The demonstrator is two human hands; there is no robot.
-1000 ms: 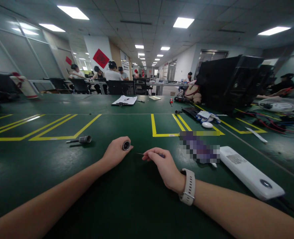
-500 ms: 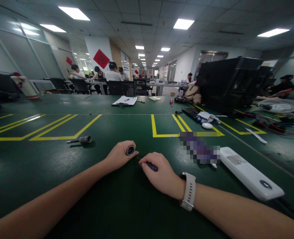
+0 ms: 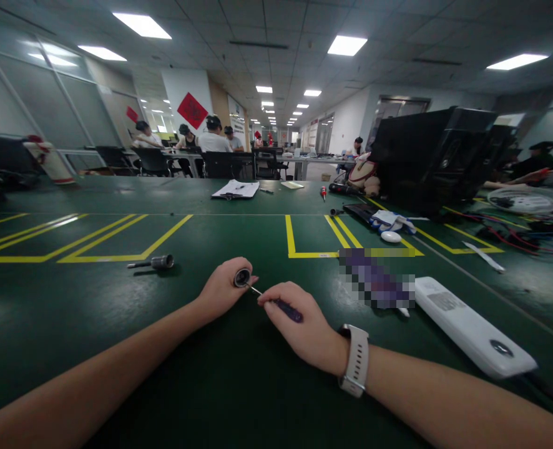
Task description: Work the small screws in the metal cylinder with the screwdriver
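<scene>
My left hand (image 3: 223, 288) is closed around a round metal part (image 3: 241, 278), whose hollow end faces up toward me. In my right hand (image 3: 299, 315) is a thin screwdriver-like tool (image 3: 289, 310) with a dark purple handle. Its slim metal shaft points left, and the tip meets the rim or opening of the metal part. To the left, a second metal piece with a rod (image 3: 161, 262) lies on the green table (image 3: 201, 399).
A white power strip (image 3: 473, 327) and a blurred-out purple item (image 3: 374, 280) lie right of my hands. Farther back are a clipboard (image 3: 236, 189), a red screwdriver (image 3: 323, 193), a glove (image 3: 391, 221), a white oval object (image 3: 391, 237) and a black computer case (image 3: 426, 159).
The tool's shaft has come up to the opening of the metal part, which my left hand has tilted slightly. More of the shaft shows now.
</scene>
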